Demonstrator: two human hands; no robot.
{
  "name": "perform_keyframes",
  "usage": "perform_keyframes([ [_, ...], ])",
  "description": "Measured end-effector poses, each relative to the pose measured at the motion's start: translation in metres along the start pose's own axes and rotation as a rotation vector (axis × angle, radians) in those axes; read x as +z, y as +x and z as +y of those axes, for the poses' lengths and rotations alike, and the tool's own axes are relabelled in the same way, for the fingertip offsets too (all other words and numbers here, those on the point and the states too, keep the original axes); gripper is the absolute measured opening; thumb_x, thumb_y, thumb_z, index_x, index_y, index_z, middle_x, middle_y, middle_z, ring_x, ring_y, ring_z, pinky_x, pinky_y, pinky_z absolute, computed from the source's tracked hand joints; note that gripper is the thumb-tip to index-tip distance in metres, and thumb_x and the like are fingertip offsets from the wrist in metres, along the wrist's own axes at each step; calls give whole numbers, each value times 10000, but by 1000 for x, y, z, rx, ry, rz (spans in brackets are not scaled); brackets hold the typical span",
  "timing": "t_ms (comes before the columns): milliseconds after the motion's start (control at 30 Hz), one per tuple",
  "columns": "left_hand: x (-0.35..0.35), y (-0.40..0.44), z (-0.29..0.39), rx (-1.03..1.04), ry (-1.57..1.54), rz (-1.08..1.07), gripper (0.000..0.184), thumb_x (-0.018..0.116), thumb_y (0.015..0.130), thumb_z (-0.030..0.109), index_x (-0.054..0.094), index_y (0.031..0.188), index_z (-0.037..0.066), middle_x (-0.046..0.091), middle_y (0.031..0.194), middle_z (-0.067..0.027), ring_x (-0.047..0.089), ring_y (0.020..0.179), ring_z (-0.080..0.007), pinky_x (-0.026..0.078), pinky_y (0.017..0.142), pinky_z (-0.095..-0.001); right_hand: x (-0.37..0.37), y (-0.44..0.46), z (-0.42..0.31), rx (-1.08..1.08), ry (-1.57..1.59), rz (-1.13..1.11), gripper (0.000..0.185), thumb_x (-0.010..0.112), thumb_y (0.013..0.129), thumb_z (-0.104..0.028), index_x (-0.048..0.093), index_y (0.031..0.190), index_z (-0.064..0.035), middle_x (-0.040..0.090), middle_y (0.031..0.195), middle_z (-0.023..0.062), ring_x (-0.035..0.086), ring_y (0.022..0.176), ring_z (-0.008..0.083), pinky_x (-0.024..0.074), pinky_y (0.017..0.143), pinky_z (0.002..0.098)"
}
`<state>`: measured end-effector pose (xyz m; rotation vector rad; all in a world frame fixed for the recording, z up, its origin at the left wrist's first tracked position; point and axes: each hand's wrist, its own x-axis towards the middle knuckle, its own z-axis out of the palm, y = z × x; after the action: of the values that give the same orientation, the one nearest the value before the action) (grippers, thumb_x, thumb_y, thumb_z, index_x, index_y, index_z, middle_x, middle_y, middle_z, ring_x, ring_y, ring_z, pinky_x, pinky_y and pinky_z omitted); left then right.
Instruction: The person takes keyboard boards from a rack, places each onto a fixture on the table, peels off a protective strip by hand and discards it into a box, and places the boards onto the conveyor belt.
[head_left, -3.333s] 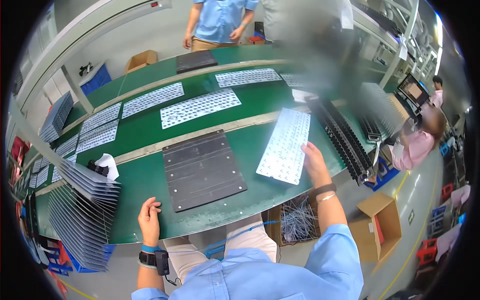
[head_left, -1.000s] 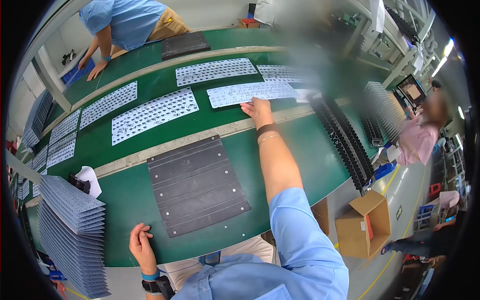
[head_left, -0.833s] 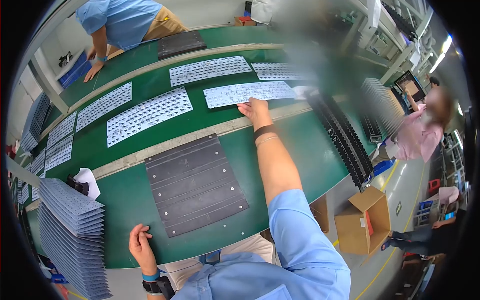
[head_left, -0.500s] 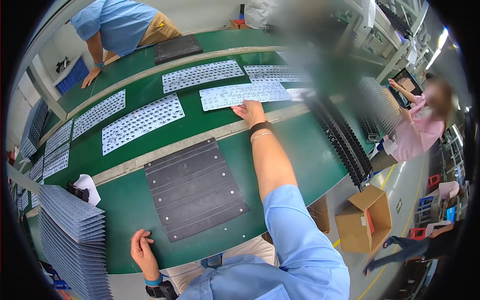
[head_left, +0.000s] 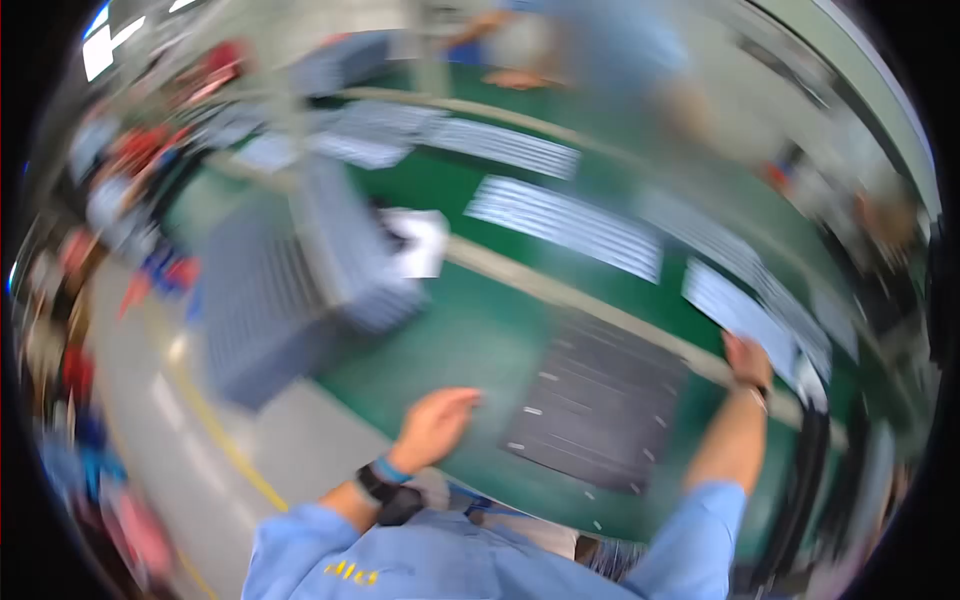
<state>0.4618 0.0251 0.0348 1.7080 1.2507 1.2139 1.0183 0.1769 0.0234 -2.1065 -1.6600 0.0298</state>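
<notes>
At the right, my right hand [head_left: 748, 358] has its fingers closed on the near edge of a white keyboard circuit board [head_left: 735, 305], which is over the green strip beyond the metal rail. My left hand [head_left: 437, 425] is raised above the near edge of the green table [head_left: 440, 330], fingers stretched toward the right and nothing visible in them. Between my hands a flat dark mat [head_left: 600, 400] with small pale studs lies on the table. Motion blur smears both hands and the board.
More keyboard circuit boards [head_left: 565, 228] lie in a row along the strip. Stacked blue-grey sheets [head_left: 255, 300] stand at the left, beside a white piece [head_left: 425, 240]. Dark slotted racks [head_left: 800, 490] stand at the right. A person in blue [head_left: 620, 45] is across the table.
The view has swung to the left, so the table and boards appear further right. My right hand stays on the board's edge. My left hand appears higher, with fingers less curled.
</notes>
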Motion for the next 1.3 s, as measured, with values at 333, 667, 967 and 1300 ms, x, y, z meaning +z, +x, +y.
perform_keyframes([
  [333, -55, -1, 3, 21, 3, -5, 308, 429, 838, 23, 568, 1109, 67, 616, 946, -81, 606, 858, -231, 488, 755, -332, 5, 4, -14, -233, -274, 133, 341, 600, 845, -229, 553, 647, 45, 522, 613, 253, 521, 620, 431, 399, 515, 454],
  [667, -52, -6, 12, 12, -22, -22, 296, 434, 841, 29, 567, 1103, 69, 619, 947, -76, 604, 870, -232, 482, 765, -331, 26, 12, 32, -149, 233, 266, 172, 576, 831, 34, 507, 960, 126, 575, 859, 159, 619, 798, 201, 537, 713, 277],
  [967, -42, -8, 22, -19, -1, -17, 265, 442, 866, 30, 580, 1090, 64, 626, 922, -65, 613, 776, -169, 499, 711, -287, 21, 10, 15, 70, 1138, 187, 202, 423, 913, -51, 498, 1053, 74, 599, 1013, 153, 609, 942, 201, 520, 720, 235],
  [1300, -41, -5, 18, -96, -201, 14, 213, 484, 885, 19, 601, 1063, 17, 632, 929, -90, 607, 769, -136, 507, 681, -260, -62, -44, -74, 578, 1686, 141, 155, 559, 871, -170, 545, 945, -34, 604, 876, 84, 630, 813, 214, 445, 519, 259],
])
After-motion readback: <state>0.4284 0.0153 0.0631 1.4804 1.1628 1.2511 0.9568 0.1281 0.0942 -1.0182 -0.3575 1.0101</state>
